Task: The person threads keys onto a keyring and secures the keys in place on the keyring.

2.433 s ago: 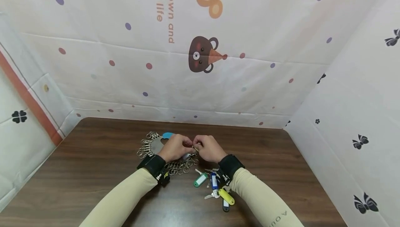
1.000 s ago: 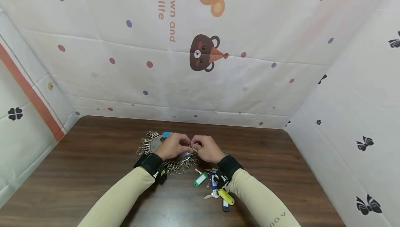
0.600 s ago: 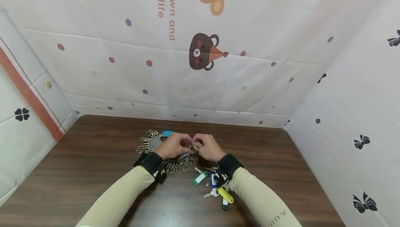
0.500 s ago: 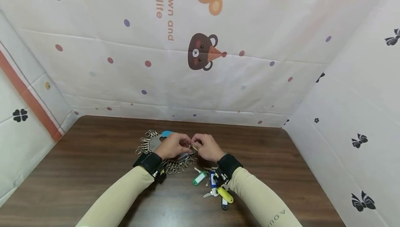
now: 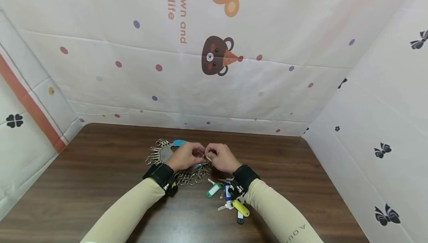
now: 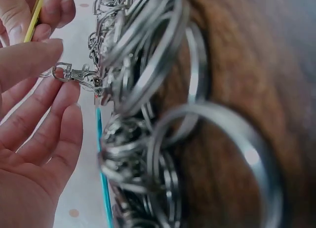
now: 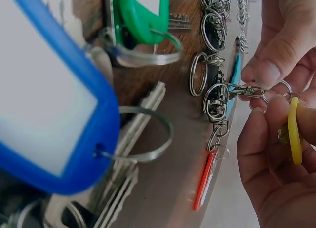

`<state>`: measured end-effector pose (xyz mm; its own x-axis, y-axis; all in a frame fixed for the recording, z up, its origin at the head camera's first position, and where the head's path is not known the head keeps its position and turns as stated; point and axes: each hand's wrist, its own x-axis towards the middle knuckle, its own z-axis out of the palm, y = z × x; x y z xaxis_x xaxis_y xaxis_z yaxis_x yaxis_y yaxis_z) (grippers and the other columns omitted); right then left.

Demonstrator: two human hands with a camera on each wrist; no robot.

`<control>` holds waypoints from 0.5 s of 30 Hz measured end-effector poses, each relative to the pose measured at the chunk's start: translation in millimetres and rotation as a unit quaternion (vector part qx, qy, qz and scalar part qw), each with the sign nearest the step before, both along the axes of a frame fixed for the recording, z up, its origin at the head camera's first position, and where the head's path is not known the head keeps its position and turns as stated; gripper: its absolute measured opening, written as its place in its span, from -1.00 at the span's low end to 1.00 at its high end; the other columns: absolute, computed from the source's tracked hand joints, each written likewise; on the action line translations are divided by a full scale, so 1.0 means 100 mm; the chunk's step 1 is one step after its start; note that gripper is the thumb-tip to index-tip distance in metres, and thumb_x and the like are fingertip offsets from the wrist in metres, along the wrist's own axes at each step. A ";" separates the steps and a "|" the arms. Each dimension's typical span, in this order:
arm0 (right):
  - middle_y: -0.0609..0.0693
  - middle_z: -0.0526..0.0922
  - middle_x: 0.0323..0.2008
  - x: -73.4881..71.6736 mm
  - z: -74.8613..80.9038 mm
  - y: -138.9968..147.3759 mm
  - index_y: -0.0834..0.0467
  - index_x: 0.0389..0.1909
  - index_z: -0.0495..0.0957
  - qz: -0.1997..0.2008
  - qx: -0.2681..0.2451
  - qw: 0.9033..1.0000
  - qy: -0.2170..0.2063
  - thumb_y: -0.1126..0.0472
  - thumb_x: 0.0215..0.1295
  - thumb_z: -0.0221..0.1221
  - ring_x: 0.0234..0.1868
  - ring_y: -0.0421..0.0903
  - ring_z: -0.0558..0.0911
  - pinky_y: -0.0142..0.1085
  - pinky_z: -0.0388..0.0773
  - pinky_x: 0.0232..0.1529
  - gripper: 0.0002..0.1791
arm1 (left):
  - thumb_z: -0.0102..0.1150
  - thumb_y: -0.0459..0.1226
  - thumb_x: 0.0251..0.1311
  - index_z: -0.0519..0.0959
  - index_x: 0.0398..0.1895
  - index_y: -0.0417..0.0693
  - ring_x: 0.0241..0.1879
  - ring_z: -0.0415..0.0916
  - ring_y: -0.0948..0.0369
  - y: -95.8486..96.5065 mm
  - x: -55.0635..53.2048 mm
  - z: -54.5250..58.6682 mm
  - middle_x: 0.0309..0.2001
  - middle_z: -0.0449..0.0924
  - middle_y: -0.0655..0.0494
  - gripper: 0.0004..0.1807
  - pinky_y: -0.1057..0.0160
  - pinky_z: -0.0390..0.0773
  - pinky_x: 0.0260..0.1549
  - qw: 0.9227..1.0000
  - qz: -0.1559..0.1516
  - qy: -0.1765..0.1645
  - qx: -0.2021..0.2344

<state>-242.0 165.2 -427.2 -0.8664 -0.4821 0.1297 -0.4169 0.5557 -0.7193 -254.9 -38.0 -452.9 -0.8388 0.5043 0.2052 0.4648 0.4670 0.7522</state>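
Observation:
My left hand (image 5: pixel 184 156) pinches a small metal swivel clasp (image 7: pixel 247 91) and its split ring (image 7: pixel 282 90) between thumb and fingers. The clasp joins the edge of a grey plate (image 5: pixel 165 154) with a blue end (image 5: pixel 178 143), fringed by many clasps and rings (image 6: pixel 148 65). Close beside it, my right hand (image 5: pixel 223 159) grips a yellow key tag (image 7: pixel 295 132) right at the split ring; the tag is mostly hidden by fingers in the head view. A red tag (image 7: pixel 205 181) hangs from another ring of the plate.
Nearer the body, under the right wrist, lie a green key tag (image 5: pixel 213 190), a blue tag (image 5: pixel 228 191), another yellow tag (image 5: pixel 241 208), a black tag (image 5: pixel 240 217) and loose keys (image 5: pixel 225 206). The brown table (image 5: pixel 100 183) is bounded by printed cloth walls (image 5: pixel 284 98).
Both hands keep their hold, having shifted only slightly left with small finger movements. The yellow edge at the right fingertips shows a little more than at first. Keys and plate stay put.

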 end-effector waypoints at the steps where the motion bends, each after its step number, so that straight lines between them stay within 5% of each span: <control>1: 0.08 0.70 -0.25 0.00 0.00 0.00 0.16 -0.26 0.66 -0.003 0.000 1.000 -0.001 0.40 0.50 0.12 -0.37 -0.18 0.53 -0.35 0.50 -0.27 -0.83 | 0.49 -0.33 0.20 0.73 -0.10 -0.06 -0.24 0.72 0.25 0.00 0.00 0.00 -0.22 0.79 0.06 -0.78 0.40 0.67 -0.24 1.000 -0.003 0.003 0.001; 15: 0.10 0.70 -0.28 0.02 -0.03 -0.01 0.17 -0.24 0.65 0.009 -0.001 1.000 -0.015 0.41 0.52 0.10 -0.49 -0.22 0.55 -0.39 0.52 -0.40 -0.82 | 0.46 -0.23 0.25 0.78 -0.15 -0.06 -0.27 0.71 0.30 -0.03 0.01 0.00 -0.23 0.81 0.08 -0.84 0.39 0.68 -0.25 1.000 0.007 0.014 -0.016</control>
<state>-240.4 164.4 -430.0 -0.8615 -0.4968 0.1052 -0.4050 0.5472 -0.7325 -254.4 -40.9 -452.9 -0.8402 0.4988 0.2128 0.4783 0.4967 0.7243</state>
